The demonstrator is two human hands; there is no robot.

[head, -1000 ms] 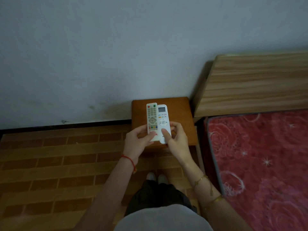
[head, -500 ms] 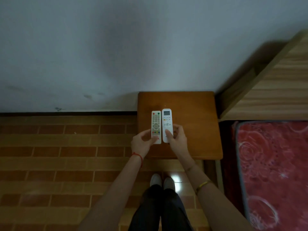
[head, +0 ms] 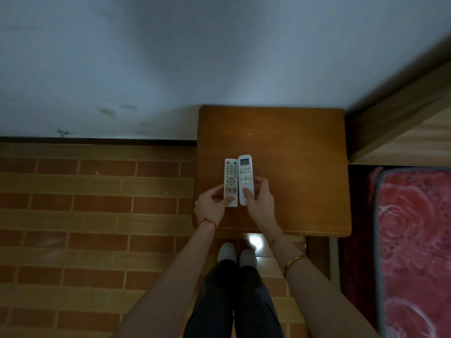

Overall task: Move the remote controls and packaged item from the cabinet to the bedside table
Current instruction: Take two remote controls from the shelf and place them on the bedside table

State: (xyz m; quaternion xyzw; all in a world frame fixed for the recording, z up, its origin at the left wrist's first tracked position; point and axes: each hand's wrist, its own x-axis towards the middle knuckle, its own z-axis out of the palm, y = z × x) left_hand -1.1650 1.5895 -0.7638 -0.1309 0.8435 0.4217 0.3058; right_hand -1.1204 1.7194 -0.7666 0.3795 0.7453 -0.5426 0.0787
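Observation:
Two white remotes are held side by side over the brown wooden bedside table (head: 297, 152), near its front left part. My left hand (head: 211, 205) grips the lower end of the many-buttoned TV remote (head: 230, 178). My right hand (head: 259, 200) grips the lower end of the air-conditioner remote (head: 244, 173), which has a small screen at its top; the thumb lies on its face. Whether the remotes touch the tabletop cannot be told. No packaged item is in view.
A pale wall stands behind the table. A bed with a red patterned mattress (head: 415, 240) and a wooden headboard (head: 400, 132) lies to the right. A brick-pattern floor (head: 92, 215) spreads to the left. My legs and white shoes (head: 238, 256) stand before the table.
The view has closed in on the table and tilted down. Both hands with the remotes have moved forward over the tabletop, still gripping them.

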